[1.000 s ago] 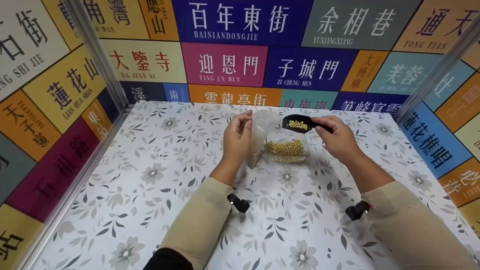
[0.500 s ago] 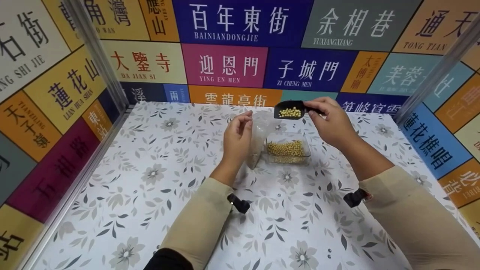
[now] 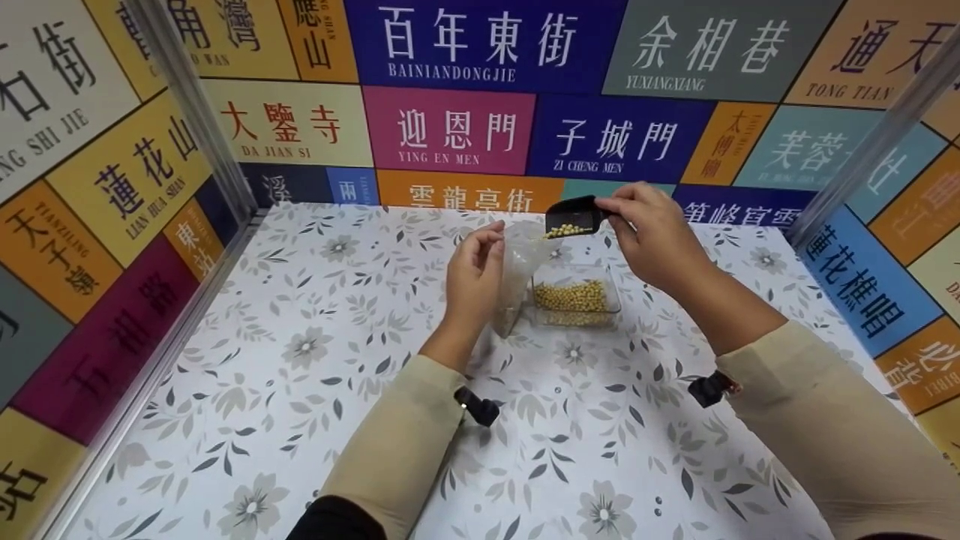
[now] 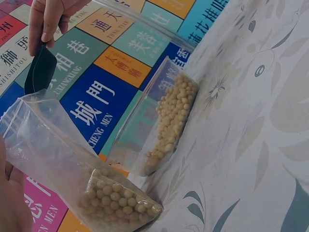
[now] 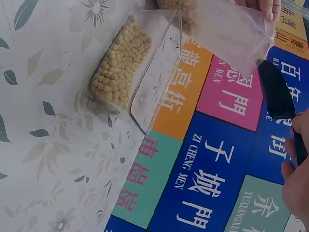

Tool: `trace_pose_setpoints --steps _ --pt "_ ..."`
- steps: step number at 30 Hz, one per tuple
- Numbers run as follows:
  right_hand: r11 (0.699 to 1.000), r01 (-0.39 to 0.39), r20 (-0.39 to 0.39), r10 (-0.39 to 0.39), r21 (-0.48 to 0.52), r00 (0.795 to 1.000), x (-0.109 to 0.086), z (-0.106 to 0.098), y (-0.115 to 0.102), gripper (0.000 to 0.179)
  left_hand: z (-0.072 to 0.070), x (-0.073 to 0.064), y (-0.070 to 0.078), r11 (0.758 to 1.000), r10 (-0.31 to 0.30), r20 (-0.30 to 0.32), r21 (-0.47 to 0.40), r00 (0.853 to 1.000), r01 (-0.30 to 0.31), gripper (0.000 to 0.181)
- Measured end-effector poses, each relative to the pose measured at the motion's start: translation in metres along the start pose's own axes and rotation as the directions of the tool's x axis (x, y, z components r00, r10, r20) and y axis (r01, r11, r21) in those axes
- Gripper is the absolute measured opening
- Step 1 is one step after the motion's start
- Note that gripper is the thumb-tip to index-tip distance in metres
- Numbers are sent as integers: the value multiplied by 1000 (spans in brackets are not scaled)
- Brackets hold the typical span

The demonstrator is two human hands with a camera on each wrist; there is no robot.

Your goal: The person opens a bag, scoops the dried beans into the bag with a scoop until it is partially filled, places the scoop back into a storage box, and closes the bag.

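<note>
My left hand (image 3: 474,283) holds the side of a clear plastic bag (image 3: 523,259), which stands upright on the table. Yellow soybeans (image 4: 113,200) lie in the bottom of the bag in the left wrist view. In my right hand (image 3: 658,236) is the handle of a black scoop (image 3: 574,216), tilted toward the bag's mouth. Some soybeans sit at the scoop's lower edge, and a few are at the lip by the bag. Just right of the bag stands a clear rectangular container (image 5: 159,82), partly filled with soybeans (image 3: 571,297).
A white tablecloth (image 3: 360,420) with grey flowers and leaves covers the table. Behind and at the sides stand panels (image 3: 450,127) with coloured signs, joined by metal posts (image 3: 199,112). A small black camera (image 3: 478,407) sits on each wrist.
The scoop has risen from above the container and moved left to the bag's mouth. It has tilted, and its soybeans have slid toward the lip. The left hand and bag have stayed put.
</note>
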State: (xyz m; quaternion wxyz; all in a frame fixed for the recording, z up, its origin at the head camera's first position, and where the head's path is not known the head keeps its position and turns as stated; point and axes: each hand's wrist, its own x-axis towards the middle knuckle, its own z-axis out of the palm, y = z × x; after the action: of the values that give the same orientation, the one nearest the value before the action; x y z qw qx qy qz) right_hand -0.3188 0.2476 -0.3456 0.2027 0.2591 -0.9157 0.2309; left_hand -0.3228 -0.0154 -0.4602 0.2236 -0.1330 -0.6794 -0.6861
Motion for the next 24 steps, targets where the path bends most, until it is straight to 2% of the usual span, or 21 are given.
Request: trace_pose_setpoints --steps 9,14,19,24 --pt "999 9 -44 -8 35 999 -3 3 4 32 0 0 0 1000 21 -7 10 1000 -21 12" --pt "992 -101 -9 102 69 995 -12 6 14 35 0 0 0 1000 -1 -11 23 1000 1 12" --pt "965 -220 18 220 139 975 -26 12 29 38 0 0 1 1000 -2 -3 20 1000 2 13" --pt "935 -301 36 300 184 953 -38 21 39 41 0 1 1 1000 0 5 0 1000 0 16"
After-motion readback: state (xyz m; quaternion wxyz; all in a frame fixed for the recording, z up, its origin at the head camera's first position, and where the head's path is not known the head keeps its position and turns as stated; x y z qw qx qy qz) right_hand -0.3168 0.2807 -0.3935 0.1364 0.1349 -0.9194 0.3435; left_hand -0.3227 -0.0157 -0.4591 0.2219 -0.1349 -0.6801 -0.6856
